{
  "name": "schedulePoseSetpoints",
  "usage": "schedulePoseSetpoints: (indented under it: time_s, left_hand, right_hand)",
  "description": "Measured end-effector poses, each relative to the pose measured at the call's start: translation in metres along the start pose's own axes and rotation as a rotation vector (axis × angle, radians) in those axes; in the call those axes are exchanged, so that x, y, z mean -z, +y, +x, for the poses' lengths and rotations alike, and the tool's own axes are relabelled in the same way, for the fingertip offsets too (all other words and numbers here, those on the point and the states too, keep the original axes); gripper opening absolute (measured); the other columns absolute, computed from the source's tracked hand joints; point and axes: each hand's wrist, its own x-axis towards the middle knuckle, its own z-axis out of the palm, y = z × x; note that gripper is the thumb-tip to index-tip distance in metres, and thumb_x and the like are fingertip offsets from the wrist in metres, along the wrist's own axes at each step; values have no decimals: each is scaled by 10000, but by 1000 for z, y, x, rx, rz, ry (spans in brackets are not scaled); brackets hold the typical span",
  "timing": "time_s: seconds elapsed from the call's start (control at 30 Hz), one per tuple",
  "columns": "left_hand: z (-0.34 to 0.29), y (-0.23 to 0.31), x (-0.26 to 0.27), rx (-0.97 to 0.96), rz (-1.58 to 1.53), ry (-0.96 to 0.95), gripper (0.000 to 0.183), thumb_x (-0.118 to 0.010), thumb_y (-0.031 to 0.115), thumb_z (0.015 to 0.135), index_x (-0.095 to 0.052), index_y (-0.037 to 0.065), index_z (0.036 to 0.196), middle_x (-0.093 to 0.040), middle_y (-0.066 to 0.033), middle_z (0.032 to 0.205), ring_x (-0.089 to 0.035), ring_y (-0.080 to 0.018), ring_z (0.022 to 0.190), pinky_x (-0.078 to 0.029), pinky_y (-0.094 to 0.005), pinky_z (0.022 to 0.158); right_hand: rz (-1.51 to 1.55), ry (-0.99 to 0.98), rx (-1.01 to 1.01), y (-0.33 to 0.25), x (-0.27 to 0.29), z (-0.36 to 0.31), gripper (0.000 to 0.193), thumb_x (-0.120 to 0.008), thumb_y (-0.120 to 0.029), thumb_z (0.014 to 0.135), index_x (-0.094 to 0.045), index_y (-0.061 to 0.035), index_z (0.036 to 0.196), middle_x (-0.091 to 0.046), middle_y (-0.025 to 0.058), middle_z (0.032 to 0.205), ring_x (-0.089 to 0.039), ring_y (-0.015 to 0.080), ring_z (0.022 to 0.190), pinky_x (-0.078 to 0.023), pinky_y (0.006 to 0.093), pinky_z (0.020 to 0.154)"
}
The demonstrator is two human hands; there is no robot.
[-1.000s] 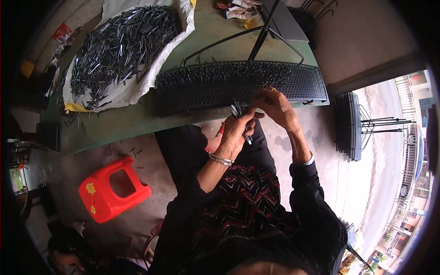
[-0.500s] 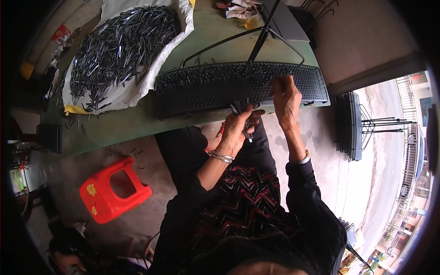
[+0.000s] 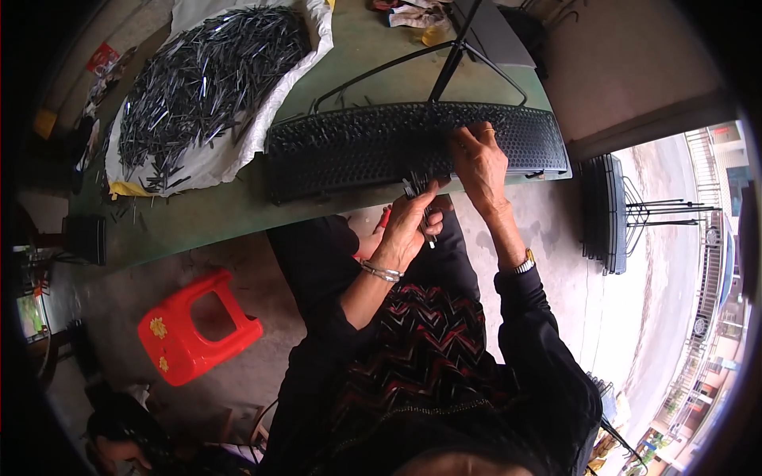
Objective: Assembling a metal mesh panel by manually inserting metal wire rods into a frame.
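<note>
A long black perforated panel point(image 3: 365, 163) lies along the table's near edge, with short black pieces sticking up along its far part. My left hand point(image 3: 405, 226), just off the panel's near edge, is closed around a bundle of thin black strips point(image 3: 414, 184). Over the panel's right half, my right hand point(image 3: 481, 166) has its fingertips pressed together against the holed surface. Whatever those fingertips hold is hidden by the hand. A large heap of similar black strips point(image 3: 214, 79) rests in an open white sack point(image 3: 246, 151) left of the panel.
A thin black metal frame point(image 3: 446, 75) rises behind the panel on the green table point(image 3: 349, 67). Gloves point(image 3: 419, 14) lie at the back. A red plastic stool point(image 3: 178, 349) is on the floor at left. Black panels with wire legs point(image 3: 607, 214) are stacked at right.
My right hand has shifted slightly left and forward over the panel, turning its back toward view. The left hand stays nearly in place with its bundle.
</note>
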Motion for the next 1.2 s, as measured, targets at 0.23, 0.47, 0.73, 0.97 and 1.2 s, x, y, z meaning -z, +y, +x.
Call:
schedulePoseSetpoints:
  time_s: [0.23, 0.47, 0.73, 0.97, 1.2]
  left_hand:
    - [-8, 1, 0, -14, 24, -27, 326, -626, 257, 915, -597, 10, 1126, -557, -54, 760, -342, -38, 496, -243, -178, 432]
    - [-10, 3, -3, -58, 111, -41, 318, -613, 266, 921, -610, 12, 1113, -585, -69, 785, -366, -33, 527, -272, -179, 449]
    - [-6, 3, -8, -23, 53, 81, 362, -548, 343, 957, -600, 16, 1106, -548, -34, 741, -396, -74, 585, -358, -238, 518]
    - [-1, 4, -10, 6, 5, 134, 325, -564, 347, 950, -593, 32, 1024, -426, 15, 634, -326, -71, 518, -283, -227, 475]
    - [3, 5, 0, 7, -113, 4, 258, -539, 288, 966, -567, 43, 1042, -249, 70, 586, -270, -47, 492, -215, -208, 442]
  right_hand:
    - [324, -174, -167, -2, 11, -17, 135, -632, -122, 848, -653, -58, 966, -597, 85, 881, -623, 206, 750, -488, 336, 665]
    - [612, -333, -236, -5, 27, -17, 76, -597, -73, 869, -616, -6, 900, -648, 91, 779, -625, 152, 731, -474, 280, 667]
    - [345, 227, -38, -11, -6, 11, 40, -578, -45, 877, -573, -26, 912, -598, 154, 748, -604, 289, 651, -470, 349, 596]
    - [142, 107, 9, -8, -21, 10, 42, -582, -75, 866, -580, -82, 907, -558, 133, 829, -599, 343, 716, -482, 404, 604]
    - [14, 116, 111, -10, -21, 16, 69, -631, -112, 781, -606, -115, 846, -526, 112, 845, -579, 318, 708, -475, 414, 593]
